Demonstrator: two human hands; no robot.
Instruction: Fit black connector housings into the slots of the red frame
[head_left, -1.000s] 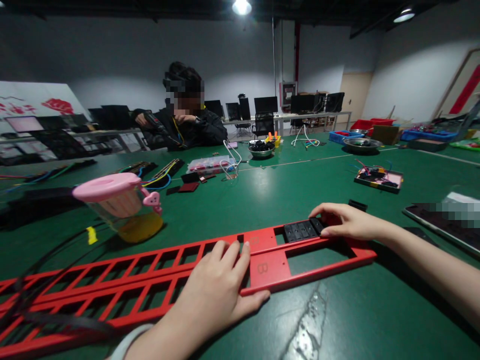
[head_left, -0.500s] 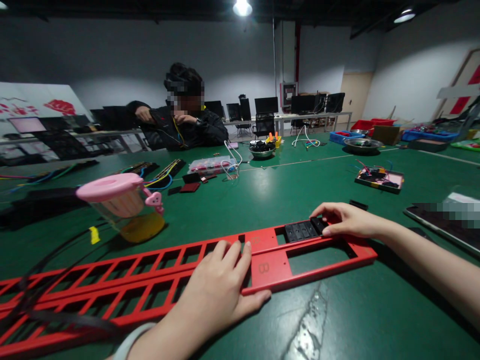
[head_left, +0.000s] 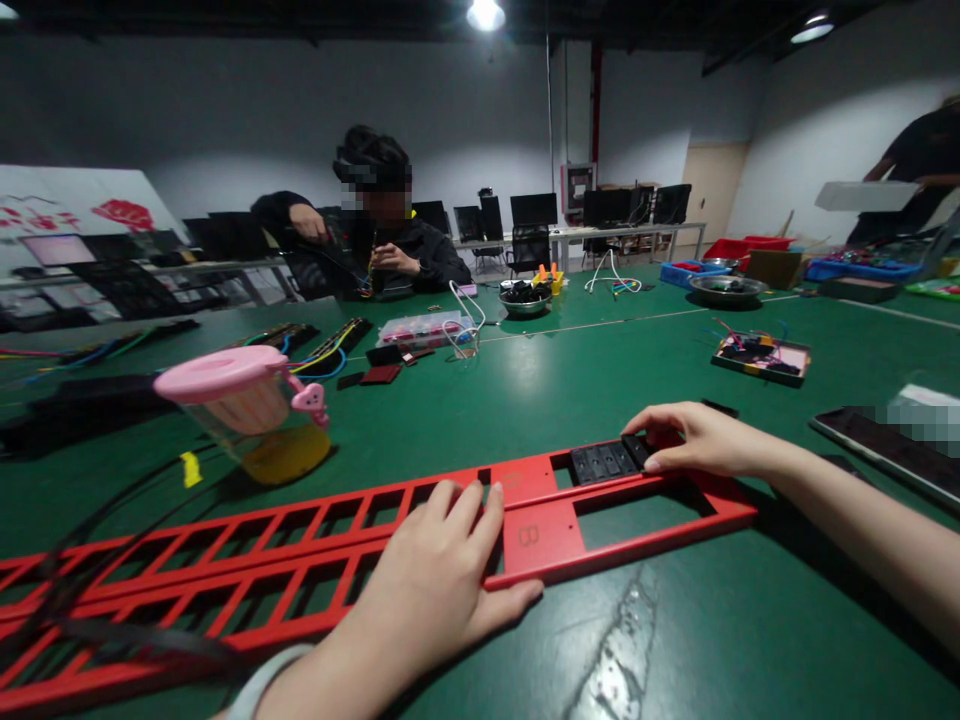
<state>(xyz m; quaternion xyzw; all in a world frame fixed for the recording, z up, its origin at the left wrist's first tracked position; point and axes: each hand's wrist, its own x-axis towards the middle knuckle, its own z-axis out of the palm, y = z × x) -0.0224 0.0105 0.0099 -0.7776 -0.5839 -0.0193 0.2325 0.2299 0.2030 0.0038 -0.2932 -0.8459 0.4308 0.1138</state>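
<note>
Can't see left end of red frame (head_left: 541, 535), cut off. Can't fully see end block (head_left: 636, 451), masked by right hand (head_left: 694, 440). Can't identify bits (head_left: 526, 292) in bowl (head_left: 526, 309) beyond frame.

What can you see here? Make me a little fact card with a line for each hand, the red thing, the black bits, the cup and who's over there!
Left hand: lying across the red frame
Right hand: holding the rightmost black block
Red frame: on the green table, marked B
Black blocks: side by side in the frame's far row
Cup: pink lid, some yellow liquid
Across the table: a person in dark clothes
</note>
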